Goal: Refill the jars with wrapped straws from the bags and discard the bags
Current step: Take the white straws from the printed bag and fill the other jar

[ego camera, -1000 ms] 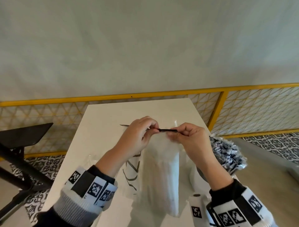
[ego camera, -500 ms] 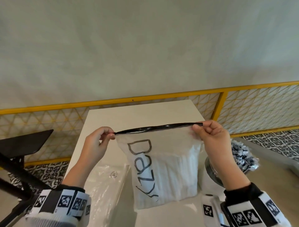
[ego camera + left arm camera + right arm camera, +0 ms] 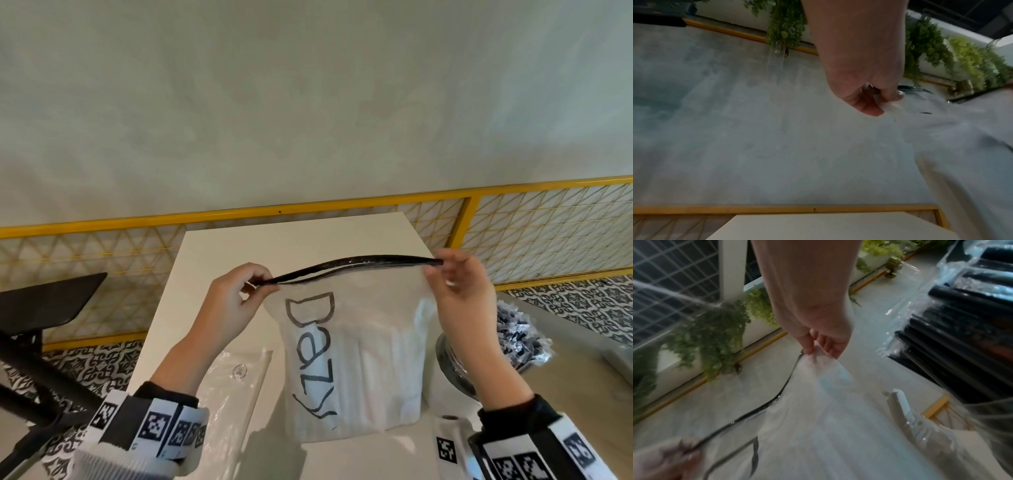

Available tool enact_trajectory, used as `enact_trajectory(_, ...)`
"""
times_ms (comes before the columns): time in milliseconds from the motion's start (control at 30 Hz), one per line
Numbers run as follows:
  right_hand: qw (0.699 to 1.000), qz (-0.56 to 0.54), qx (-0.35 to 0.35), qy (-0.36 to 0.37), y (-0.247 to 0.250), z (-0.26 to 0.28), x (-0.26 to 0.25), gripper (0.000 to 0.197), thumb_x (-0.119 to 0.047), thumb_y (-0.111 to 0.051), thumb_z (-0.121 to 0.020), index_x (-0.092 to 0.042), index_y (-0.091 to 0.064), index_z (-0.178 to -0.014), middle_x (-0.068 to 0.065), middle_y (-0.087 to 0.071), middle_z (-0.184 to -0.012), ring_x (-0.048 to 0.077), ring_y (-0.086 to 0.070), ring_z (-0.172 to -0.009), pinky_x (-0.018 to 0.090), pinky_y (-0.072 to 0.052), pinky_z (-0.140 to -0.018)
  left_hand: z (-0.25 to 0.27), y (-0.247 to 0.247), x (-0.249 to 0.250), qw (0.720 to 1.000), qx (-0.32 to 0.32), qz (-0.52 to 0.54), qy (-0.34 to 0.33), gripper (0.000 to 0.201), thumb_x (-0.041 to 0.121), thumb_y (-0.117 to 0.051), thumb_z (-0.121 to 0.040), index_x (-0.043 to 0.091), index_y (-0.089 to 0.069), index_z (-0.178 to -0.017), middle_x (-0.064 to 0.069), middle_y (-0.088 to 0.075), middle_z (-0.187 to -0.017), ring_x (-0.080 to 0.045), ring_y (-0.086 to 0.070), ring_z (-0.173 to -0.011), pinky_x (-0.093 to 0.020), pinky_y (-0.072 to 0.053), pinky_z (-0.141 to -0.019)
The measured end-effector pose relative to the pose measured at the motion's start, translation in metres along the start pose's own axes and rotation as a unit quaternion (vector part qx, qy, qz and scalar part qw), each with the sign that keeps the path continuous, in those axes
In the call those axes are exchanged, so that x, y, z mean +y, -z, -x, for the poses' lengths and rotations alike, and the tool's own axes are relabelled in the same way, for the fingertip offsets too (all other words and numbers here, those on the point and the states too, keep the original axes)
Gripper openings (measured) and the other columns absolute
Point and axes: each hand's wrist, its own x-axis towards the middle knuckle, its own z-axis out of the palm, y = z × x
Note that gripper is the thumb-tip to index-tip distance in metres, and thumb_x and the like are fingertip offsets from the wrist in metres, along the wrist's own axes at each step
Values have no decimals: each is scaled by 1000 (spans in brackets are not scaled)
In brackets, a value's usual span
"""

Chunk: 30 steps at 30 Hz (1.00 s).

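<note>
A frosted bag of white wrapped straws (image 3: 376, 359), lettered in black and topped by a black zip strip (image 3: 349, 265), stands on the white table (image 3: 274, 246). My left hand (image 3: 236, 294) pinches the strip's left end, and my right hand (image 3: 459, 284) pinches its right end. The strip's two lips gape slightly near the left. The left wrist view has the left hand (image 3: 875, 99) pinching the bag's corner (image 3: 892, 108). From the right wrist, the right hand (image 3: 818, 347) holds the bag (image 3: 828, 426). A glass jar (image 3: 452, 366) sits behind my right forearm.
A flat clear plastic bag (image 3: 233, 387) lies on the table at the left. A bag of black wrapped straws (image 3: 513, 339) sits at the right edge. A yellow mesh railing (image 3: 548, 233) runs behind the table, and a black stand (image 3: 41, 308) is at the left.
My hands went from close together at the middle of the zip strip out to its two ends, spreading the bag wide. The strip's lips have started to part.
</note>
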Motion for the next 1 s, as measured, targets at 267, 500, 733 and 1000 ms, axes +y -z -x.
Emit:
enact_trajectory(267,845,316,-294,316,-52,6,0,47,-26,-71,-83,-17,-58,-127,3,-63,-119,21,-55,-113,33,-38,-101,-7,-2,38,995,-60,35,-72,14,23,-51,-89,27,-62,-96,18,-61,-94,-5,-60,-85,-17,-49,-73)
enact_trajectory(500,861,288,-241,344,-63,-2,13,14,-13,-80,-71,-18,-70,-80,-6,-69,-74,16,-63,-66,26,-44,-73,3,11,32,991,-131,13,-4,39,-4,-48,-91,27,-68,-104,12,-55,-98,-17,-58,-72,-24,-48,-62)
enact_trajectory(733,882,120,-375,258,-64,13,1,31,1,-54,-74,-29,-57,-77,-6,-66,-84,12,-61,-81,26,-50,-75,8,18,46,950,-253,-48,176,20,23,-57,-89,14,-72,-78,5,-61,-89,-10,-57,-78,-24,-47,-72)
enact_trajectory(1000,816,200,-540,51,-58,46,3,23,-32,-41,-92,-29,-63,-98,-8,-64,-62,6,-61,-65,27,-49,-71,23,-6,25,855,-390,-199,279,46,14,-52,-83,25,-55,-127,-1,-56,-123,-18,-60,-98,-26,-49,-78)
